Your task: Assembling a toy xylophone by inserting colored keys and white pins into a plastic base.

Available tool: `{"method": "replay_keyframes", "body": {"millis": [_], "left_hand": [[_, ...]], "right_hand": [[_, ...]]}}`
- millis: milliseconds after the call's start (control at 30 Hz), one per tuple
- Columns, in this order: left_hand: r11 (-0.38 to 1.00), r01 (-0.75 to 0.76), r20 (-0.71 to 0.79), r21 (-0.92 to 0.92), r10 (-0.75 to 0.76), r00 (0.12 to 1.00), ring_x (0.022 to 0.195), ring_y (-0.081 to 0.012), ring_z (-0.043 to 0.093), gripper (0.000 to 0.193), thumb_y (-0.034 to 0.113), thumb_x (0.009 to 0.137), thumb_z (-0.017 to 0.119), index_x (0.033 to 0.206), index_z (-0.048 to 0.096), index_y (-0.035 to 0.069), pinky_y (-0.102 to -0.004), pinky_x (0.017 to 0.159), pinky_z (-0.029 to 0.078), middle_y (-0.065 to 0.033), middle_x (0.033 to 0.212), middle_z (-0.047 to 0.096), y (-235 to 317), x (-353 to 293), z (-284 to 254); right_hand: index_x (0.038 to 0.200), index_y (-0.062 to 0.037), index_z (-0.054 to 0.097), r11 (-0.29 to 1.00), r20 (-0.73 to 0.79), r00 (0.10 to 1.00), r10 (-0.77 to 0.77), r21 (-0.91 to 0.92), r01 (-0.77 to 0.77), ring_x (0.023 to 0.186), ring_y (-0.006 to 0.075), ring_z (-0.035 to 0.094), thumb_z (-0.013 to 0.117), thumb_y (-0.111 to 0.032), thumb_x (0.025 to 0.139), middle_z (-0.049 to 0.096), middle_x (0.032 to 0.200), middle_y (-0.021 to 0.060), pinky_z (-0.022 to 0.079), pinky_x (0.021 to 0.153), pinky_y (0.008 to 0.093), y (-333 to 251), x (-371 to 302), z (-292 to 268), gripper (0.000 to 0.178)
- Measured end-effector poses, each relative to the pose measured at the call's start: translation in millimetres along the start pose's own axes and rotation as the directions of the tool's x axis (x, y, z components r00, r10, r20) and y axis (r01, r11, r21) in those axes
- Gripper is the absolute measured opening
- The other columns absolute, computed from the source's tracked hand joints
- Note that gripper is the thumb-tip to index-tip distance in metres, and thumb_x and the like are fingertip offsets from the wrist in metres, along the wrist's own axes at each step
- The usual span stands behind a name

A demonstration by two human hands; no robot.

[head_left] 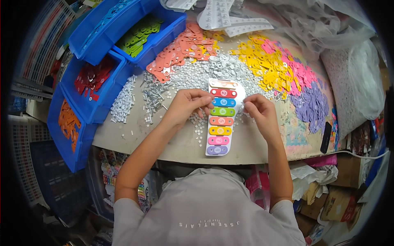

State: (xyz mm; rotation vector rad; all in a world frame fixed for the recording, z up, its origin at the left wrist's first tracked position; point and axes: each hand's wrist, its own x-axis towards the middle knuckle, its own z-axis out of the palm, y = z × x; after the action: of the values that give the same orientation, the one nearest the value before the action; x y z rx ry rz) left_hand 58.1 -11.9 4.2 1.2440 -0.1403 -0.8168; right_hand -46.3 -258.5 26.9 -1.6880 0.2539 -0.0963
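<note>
A toy xylophone point(218, 146) lies on the table in front of me, a long white board with bars in several colours across it. My left hand point(189, 107) is at its left edge, thumb and fingertips closed on the edge by the blue bar point(224, 102) and the green bar point(223, 111). Off the board's right edge is my right hand point(262, 116), its thumb and fingertips pinched together. Whatever small thing it may hold is too small to make out. Small white round pieces point(200, 132) are scattered beside the board.
Blue bins point(107, 107) at the left hold red, orange, green and blue bars. Loose coral bars point(177, 51), yellow bars point(262, 61), pink bars point(303, 73) and purple bars point(310, 107) lie behind and to the right. Metal pins point(123, 102) are heaped left; a plastic sack point(349, 82) stands right.
</note>
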Motion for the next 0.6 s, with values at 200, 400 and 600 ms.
{"method": "replay_keyframes", "body": {"millis": [200,400,600], "left_hand": [[0.999,-0.006,0.005,0.054,0.005,1.0,0.066,-0.0081,0.066,0.016,0.012,0.096,0.07,0.104,0.072,-0.002,-0.0193,0.054,0.05,-0.0076,0.084,0.073,-7,12,1],[0.986,0.019,0.002,0.167,-0.019,1.0,0.057,-0.006,0.055,0.033,0.015,0.093,0.074,0.117,0.058,0.0,-0.0206,0.047,0.038,-0.0033,0.073,0.066,-3,12,5],[0.949,0.124,-0.023,0.29,-0.122,0.992,0.066,-0.0101,0.061,0.058,0.022,0.086,0.082,0.122,0.044,-0.003,-0.0239,0.055,0.047,-0.0103,0.085,0.066,0,25,3]], "right_hand": [[0.106,0.0004,0.066,0.995,0.143,0.985,0.094,0.016,-0.097,0.079,0.0062,0.062,0.063,-0.008,0.099,0.067,0.086,0.0003,0.049,0.071,0.0219,9,14,9,0.011],[0.106,-0.0009,0.063,0.996,0.17,0.982,0.085,0.001,-0.086,0.072,0.0059,0.06,0.067,-0.011,0.097,0.065,0.079,-0.0003,0.046,0.064,0.0204,15,23,11,0.014],[0.132,-0.0051,0.046,0.887,-0.015,0.972,0.233,-0.406,-0.218,0.053,0.0049,0.048,0.082,-0.022,0.087,0.055,0.063,-0.005,0.032,0.047,0.0219,14,33,7,0.06]]}}
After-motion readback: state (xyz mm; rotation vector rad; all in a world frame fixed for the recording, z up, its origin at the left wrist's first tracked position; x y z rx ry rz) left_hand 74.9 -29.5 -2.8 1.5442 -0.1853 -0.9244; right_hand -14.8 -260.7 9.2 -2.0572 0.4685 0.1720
